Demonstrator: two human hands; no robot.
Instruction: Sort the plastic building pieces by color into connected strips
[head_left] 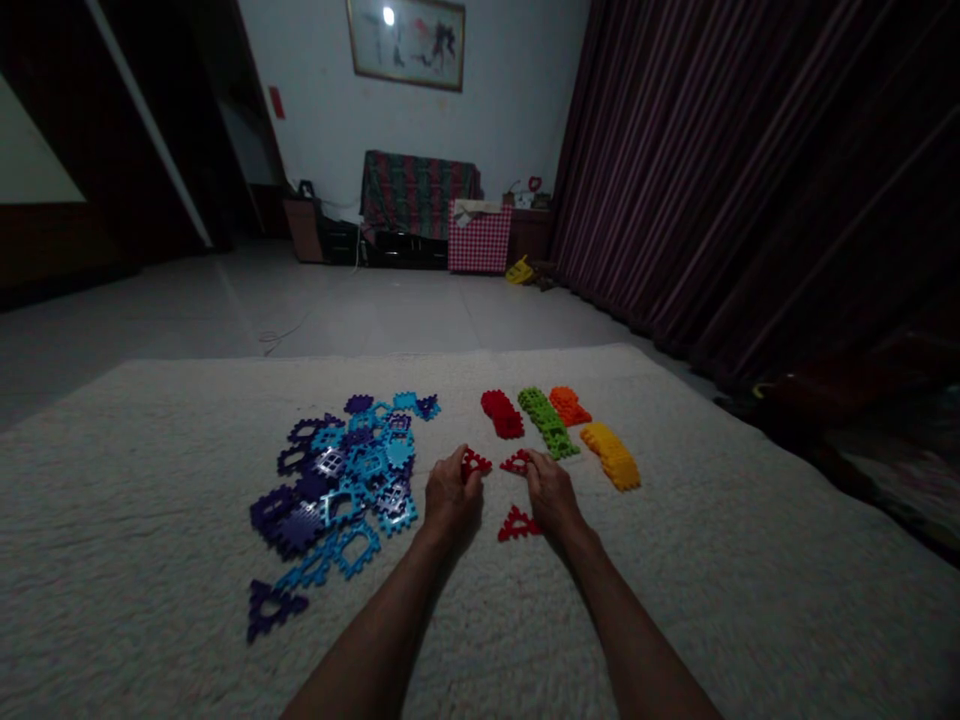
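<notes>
Cream rug borders grey floor near curtains; left fingers and right fingers pinch red pieces.

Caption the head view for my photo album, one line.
Left hand and right hand each hold a red piece, a blue-and-purple pile to the left, bright stacks ahead.

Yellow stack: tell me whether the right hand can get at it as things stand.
Likely yes: the yellow stack lies just right of the right hand, with nothing between them, though that hand already holds a red piece.
</notes>
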